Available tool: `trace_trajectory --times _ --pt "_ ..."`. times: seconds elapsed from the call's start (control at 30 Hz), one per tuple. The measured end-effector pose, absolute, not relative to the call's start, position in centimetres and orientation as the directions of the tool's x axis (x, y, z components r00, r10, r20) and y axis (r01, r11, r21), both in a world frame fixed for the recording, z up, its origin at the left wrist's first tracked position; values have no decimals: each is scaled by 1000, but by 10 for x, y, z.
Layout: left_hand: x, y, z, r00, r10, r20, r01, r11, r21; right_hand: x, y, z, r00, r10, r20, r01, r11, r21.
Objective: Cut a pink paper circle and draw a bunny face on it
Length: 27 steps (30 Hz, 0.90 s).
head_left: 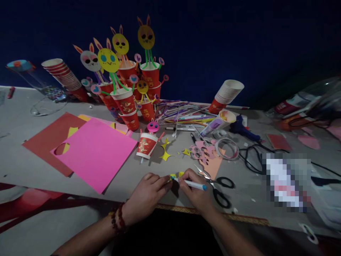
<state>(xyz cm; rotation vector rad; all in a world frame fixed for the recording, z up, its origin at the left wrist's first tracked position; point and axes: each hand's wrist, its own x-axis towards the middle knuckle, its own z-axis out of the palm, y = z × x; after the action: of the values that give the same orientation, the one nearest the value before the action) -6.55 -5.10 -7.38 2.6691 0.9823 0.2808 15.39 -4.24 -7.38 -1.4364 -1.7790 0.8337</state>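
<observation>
My right hand grips a white marker with a blue end, its tip on a small yellow paper piece near the table's front edge. My left hand, beaded bracelet on the wrist, has its fingers pinched together on that yellow piece, holding it down. Just beyond the hands lie yellow paper scraps and a red paper cup with a pink face cutout.
Black-handled scissors lie right of my right hand. Pink paper and red paper sheets cover the left. Finished bunny cups, cup stacks, straws, a tape roll, a glue gun and black cable stand behind.
</observation>
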Motion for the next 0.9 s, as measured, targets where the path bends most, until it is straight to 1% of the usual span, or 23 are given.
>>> trace_trajectory --times 0.13,0.23,0.3,0.37,0.47,0.6,0.73,0.8,0.9 --pt "-65 -51 -72 745 662 89 606 -726 326 156 -45 -76 -15 990 138 471 128 -873" --pt "-65 -50 -72 747 661 80 607 -725 326 158 -45 -76 88 991 100 351 63 -934" --pt "-65 -50 -72 750 658 69 605 -723 334 160 -44 -72 104 993 48 273 18 -962" --pt "-65 -50 -73 749 660 62 603 -717 351 165 -43 -67 82 997 2 234 -17 -972" --pt "-67 -51 -74 731 679 68 611 -696 378 174 -45 -60 48 999 -6 246 -18 -969" --pt "-69 -49 -69 714 695 84 614 -680 402 179 -47 -58 42 998 52 304 37 -952" --pt "-64 -35 -53 762 636 121 557 -739 379 176 -44 -64 35 994 102 329 85 -940" --pt "-55 -23 -44 781 613 117 539 -757 369 174 -43 -69 27 993 118 345 102 -933" --pt "-39 -2 -38 767 634 96 538 -717 443 174 -42 -77 33 987 157 401 130 -907"
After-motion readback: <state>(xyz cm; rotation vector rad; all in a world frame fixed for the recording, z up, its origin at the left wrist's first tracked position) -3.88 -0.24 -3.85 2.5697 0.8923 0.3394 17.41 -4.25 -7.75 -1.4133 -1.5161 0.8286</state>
